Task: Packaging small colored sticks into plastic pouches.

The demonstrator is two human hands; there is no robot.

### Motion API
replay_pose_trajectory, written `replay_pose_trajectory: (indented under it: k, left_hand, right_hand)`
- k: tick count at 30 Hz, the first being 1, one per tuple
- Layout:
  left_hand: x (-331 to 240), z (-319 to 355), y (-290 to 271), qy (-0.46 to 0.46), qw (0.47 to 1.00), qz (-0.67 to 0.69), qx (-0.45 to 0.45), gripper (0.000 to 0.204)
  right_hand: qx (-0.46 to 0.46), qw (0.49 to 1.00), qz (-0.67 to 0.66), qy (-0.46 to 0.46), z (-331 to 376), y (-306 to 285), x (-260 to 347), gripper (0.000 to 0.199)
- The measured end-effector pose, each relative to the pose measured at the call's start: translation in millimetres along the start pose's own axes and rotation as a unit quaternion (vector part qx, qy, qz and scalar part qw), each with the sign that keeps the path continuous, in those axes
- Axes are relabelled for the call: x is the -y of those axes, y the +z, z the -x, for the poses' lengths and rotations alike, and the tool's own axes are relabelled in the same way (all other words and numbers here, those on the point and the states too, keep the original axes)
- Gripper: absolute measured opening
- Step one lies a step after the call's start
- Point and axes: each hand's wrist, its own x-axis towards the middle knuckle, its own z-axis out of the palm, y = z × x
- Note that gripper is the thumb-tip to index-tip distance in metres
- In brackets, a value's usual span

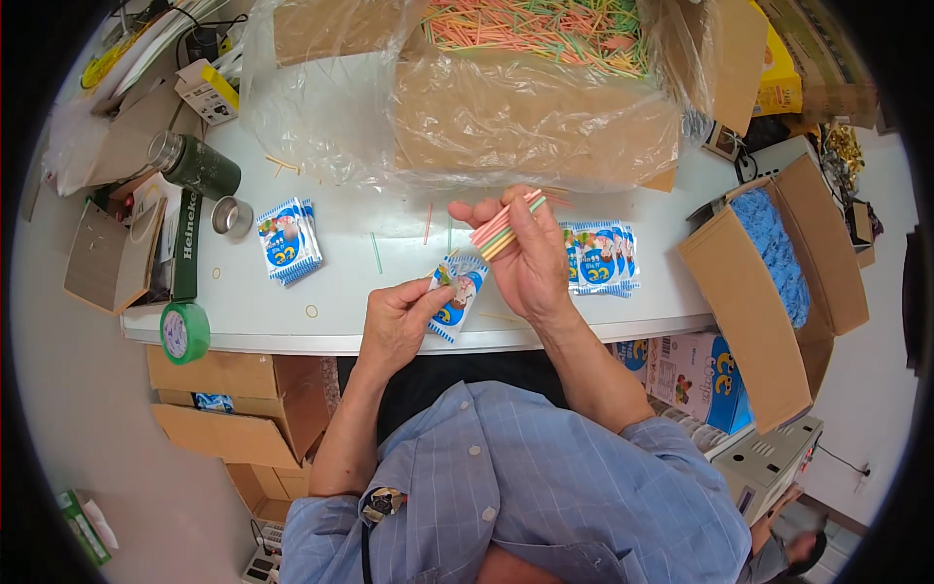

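Note:
My left hand (pixel 399 316) pinches a small blue-and-white printed packet (pixel 459 298) just above the near edge of the white table (pixel 331 321). My right hand (pixel 520 255) is raised next to it, fingers curled around a small bundle of thin pastel straws (pixel 506 226) in pink, green and yellow. One stack of the same packets (pixel 288 239) lies to the left. Another stack of packets (pixel 601 257) lies just right of my right hand. A few loose straws (pixel 376 253) lie on the table between them.
A big cardboard box lined with clear plastic (pixel 506 117) holds many coloured straws (pixel 545 27) at the back. A green flask (pixel 199 165), its cap (pixel 232 216) and a green tape roll (pixel 183 331) sit left. An open carton of blue items (pixel 778 263) stands right.

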Motion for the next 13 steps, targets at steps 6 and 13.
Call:
replay_pose_trajectory:
  k: [6,13]
  left_hand:
    - [2,0,2,0.000,1.000,0.003,0.011,0.021]
    - [7,-1,1,-0.001,1.000,0.012,0.008,0.021]
  right_hand:
    - [-0.027,0.999,0.015,0.027,4,11,-3,0.019]
    - [-0.029,0.997,0.070,0.035,7,1,-8,0.017]
